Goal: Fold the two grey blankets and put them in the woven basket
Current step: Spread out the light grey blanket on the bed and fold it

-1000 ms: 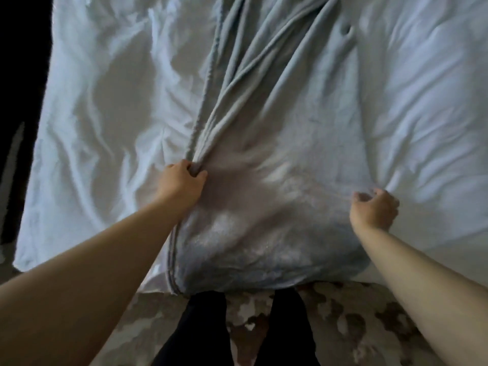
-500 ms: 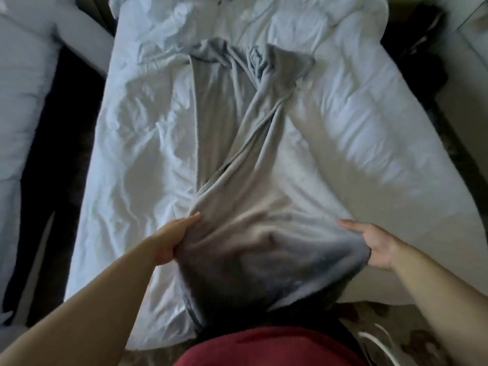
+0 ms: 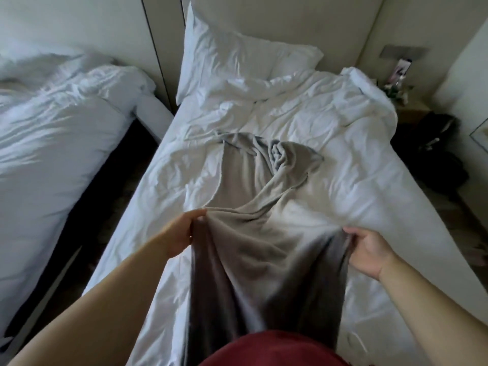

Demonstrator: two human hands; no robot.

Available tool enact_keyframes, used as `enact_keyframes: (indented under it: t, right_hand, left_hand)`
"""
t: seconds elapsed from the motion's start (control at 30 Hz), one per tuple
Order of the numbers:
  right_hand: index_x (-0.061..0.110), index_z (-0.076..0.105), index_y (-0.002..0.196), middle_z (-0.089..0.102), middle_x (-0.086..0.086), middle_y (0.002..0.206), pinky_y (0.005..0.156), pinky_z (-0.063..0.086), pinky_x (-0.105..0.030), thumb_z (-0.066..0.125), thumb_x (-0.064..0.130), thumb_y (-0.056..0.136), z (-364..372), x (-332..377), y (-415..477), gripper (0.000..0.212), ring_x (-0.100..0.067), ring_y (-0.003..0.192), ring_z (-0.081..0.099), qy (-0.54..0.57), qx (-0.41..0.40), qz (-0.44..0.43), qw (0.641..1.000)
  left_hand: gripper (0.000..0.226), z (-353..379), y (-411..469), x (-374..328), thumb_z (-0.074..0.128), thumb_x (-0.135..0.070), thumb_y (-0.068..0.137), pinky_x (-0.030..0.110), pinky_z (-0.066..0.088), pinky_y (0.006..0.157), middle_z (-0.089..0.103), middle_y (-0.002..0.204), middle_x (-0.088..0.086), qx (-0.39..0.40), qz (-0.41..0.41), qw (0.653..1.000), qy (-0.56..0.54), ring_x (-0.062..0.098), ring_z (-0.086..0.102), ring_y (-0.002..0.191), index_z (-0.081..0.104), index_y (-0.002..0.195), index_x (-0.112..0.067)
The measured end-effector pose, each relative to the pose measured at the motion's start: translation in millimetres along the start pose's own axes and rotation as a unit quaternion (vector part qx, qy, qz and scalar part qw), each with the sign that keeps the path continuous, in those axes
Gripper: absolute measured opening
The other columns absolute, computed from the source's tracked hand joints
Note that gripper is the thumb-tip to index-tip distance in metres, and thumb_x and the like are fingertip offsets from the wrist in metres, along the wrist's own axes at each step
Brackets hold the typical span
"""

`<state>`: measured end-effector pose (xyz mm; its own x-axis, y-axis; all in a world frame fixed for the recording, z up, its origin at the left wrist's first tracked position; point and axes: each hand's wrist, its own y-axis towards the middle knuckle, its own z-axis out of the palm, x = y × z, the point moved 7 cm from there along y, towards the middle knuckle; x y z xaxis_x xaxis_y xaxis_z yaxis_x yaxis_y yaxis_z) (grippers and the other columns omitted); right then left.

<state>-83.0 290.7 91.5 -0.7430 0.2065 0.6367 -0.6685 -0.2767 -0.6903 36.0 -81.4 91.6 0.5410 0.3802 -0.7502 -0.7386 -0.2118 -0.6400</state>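
A grey blanket lies lengthwise on the white bed, its far end crumpled and twisted near the middle of the mattress. Its near end is lifted off the bed and hangs toward me. My left hand pinches the blanket's left edge. My right hand grips the right edge with curled fingers. The cloth stretches between both hands. I see only one grey blanket, and no woven basket is in view.
A white pillow leans at the headboard. A second white bed stands to the left across a dark gap. A nightstand with small items and a dark bag are at the right.
Both hands have lifted the blanket's near end off the bed and drawn it toward me. My view has risen, so the whole bed and headboard now show.
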Motion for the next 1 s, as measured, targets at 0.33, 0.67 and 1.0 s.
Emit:
enact_keyframes:
  t: [0.33, 0.67, 1.0]
  right_hand:
    - [-0.004, 0.068, 0.09, 0.068, -0.023, 0.086, 0.069, 0.059, -0.037, 0.057, 0.009, 0.073, 51.1, 70.5, 14.9, 0.024, -0.03, 0.07, 0.071, -0.09, 0.066, -0.033, 0.993]
    - [0.0, 0.069, 0.083, 0.072, -0.017, 0.075, 0.056, 0.058, -0.033, 0.051, 0.003, 0.083, 88.3, 139.8, 23.6, 0.019, -0.026, 0.067, 0.072, -0.05, 0.108, -0.114, 0.986]
    - [-0.002, 0.065, 0.114, 0.068, -0.017, 0.114, 0.078, 0.059, -0.038, 0.06, 0.015, 0.075, 119.8, 201.4, 9.7, 0.042, -0.027, 0.1, 0.069, -0.027, 0.161, -0.153, 0.975]
  left_hand:
    - [0.021, 11.4, -4.2, -64.5, 0.053, -0.02, 0.086, 0.025, 0.05, 0.059, 0.063, 0.068, 0.006, -0.019, 0.065, 0.997, -0.047, 0.015, 0.06, 0.058, 0.068, 0.076, -0.009]
    - [0.013, 4.4, -0.4, -116.2, 0.063, -0.019, 0.082, 0.029, 0.045, 0.07, 0.056, 0.08, 0.011, -0.048, 0.107, 0.985, -0.125, 0.02, 0.055, 0.068, 0.06, 0.085, -0.006]
    - [0.016, 17.0, 4.2, -182.6, 0.059, -0.019, 0.084, 0.023, 0.055, 0.056, 0.068, 0.062, 0.007, 0.004, 0.137, 0.983, -0.126, 0.016, 0.066, 0.055, 0.063, 0.085, -0.004]
